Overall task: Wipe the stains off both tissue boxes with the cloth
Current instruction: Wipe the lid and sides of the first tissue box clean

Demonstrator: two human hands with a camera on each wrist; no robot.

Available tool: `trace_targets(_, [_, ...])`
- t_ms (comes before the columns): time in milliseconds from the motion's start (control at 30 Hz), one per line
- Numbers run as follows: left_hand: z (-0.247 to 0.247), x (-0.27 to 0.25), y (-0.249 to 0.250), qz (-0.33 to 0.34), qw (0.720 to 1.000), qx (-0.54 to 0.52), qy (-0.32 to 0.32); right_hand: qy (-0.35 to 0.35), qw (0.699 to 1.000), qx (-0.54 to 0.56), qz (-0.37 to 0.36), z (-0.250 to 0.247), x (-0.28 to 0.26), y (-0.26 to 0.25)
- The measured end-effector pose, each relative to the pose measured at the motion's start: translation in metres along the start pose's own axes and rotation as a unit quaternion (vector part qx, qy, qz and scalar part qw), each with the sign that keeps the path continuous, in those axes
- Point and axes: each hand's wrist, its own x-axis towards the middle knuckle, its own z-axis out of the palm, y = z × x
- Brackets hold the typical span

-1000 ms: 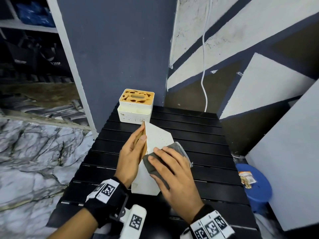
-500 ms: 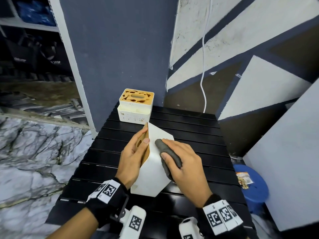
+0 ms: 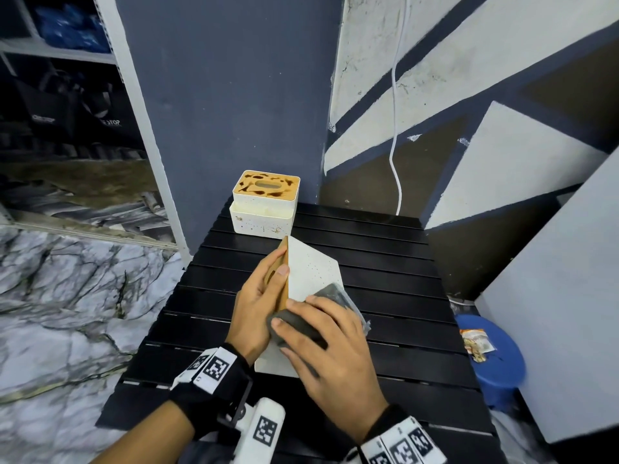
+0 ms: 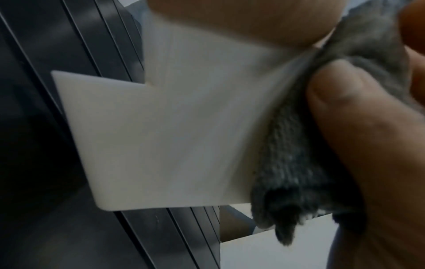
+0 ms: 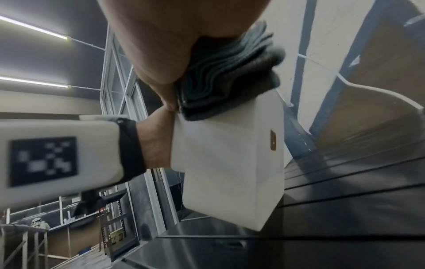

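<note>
The near tissue box is tipped up on the black slatted table, with a speckled white side facing up. My left hand grips it from the wooden lid side, thumb on the top edge. My right hand holds a folded grey cloth pressed on the lower part of that white side. In the left wrist view the cloth wraps the edge of the box. In the right wrist view the cloth lies bunched on the box. The far tissue box stands upright, its wooden lid blotched dark.
The table backs into a corner of dark blue and painted walls, with a white cable hanging down. A blue stool with a packet stands low on the right beside a white panel. Marble floor and shelving lie left.
My right hand slid the cloth up the white side of the box, then back down toward me. The left hand kept holding the box tipped in the same place.
</note>
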Motion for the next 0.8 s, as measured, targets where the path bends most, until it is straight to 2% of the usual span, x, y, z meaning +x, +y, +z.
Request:
trace_targets(100, [0.0,0.002,0.002,-0.018,1.0,-0.02,0.009,0.017,1.0,-0.003,-0.002,0.005,0.016,0.002])
trace_targets(167, [0.001,0.005,0.003,-0.038,0.998,-0.046,0.006,0.026,0.999,0.016,0.03,0.005,0.025,0.004])
trace_targets(300, [0.0,0.008,0.007,-0.045,0.998,-0.047,0.014,0.062,0.985,0.09,0.135,0.005,0.035,0.002])
trace_targets(433, [0.0,0.002,0.008,-0.029,0.999,-0.009,0.016,0.112,0.937,0.161,0.29,-0.01,0.031,0.022])
trace_targets(500, [-0.002,0.001,0.008,-0.029,0.999,0.002,0.015,0.104,0.922,0.186,0.322,-0.018,0.022,0.032])
trace_targets(567, [-0.002,0.0,0.008,-0.028,1.0,0.006,0.006,0.077,0.923,0.201,0.319,-0.022,0.011,0.035])
trace_targets(700, [-0.002,-0.005,0.008,-0.03,1.0,-0.008,-0.003,0.016,0.952,0.159,0.262,-0.019,-0.007,0.029])
trace_targets(800, [-0.007,-0.006,0.007,-0.034,0.999,0.01,0.004,-0.009,0.961,0.14,0.237,-0.015,-0.014,0.021])
